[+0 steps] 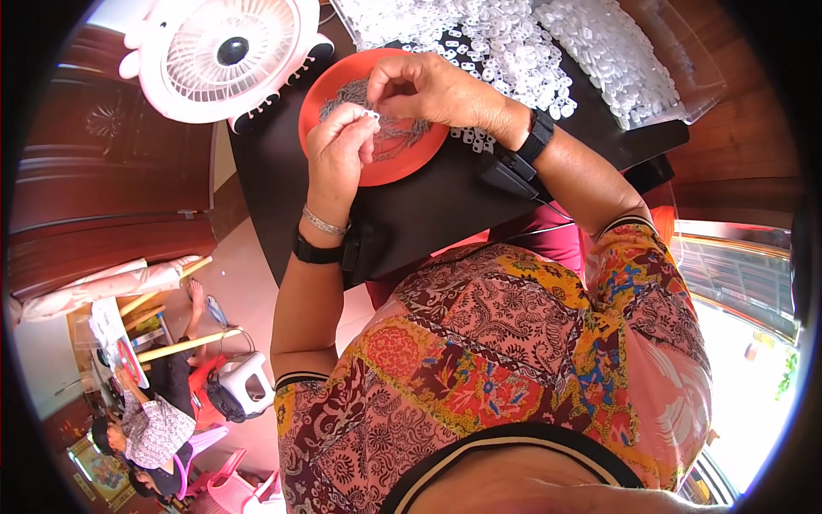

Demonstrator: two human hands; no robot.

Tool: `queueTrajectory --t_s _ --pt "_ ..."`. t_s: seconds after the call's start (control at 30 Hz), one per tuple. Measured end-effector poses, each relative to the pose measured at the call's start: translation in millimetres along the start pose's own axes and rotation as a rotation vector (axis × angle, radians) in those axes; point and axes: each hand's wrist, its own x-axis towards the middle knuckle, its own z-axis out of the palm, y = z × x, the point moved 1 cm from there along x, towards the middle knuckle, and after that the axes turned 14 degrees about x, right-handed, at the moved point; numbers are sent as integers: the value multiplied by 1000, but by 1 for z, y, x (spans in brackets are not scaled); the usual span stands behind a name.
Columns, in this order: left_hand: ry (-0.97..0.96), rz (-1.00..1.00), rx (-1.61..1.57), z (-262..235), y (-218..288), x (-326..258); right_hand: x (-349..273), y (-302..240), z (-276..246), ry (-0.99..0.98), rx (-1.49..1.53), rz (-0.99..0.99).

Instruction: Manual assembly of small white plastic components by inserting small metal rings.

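Over an orange-red round dish [385,176] on the black table, my two hands are close together. My left hand [336,152] pinches a small white plastic piece [371,115] between thumb and fingertips. Just right of it, my right hand [441,92] is closed in a pinch, its fingertips close to the piece. Whatever those fingertips hold is too small to make out. In the dish, partly under my hands, lies a tangled heap of thin grey strands [402,140].
A heap of small white plastic pieces [505,51] with holes spreads across the far table [282,188]. A clear box [621,73] of white pieces stands at the far right, a white-and-pink fan [229,53] at the far left. Beyond, at lower left, are a seated person [154,428] and a white stool [244,385].
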Motion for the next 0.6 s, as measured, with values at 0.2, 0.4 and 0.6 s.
queueTrajectory --t_s 0.2,0.4,0.6 --pt "46 -14 55 -2 6 0 3 5 -6 44 195 -57" --pt "35 -44 67 0 4 0 2 0 -6 35 194 -70" --pt "7 -42 57 2 2 0 1 1 -5 21 184 -84"
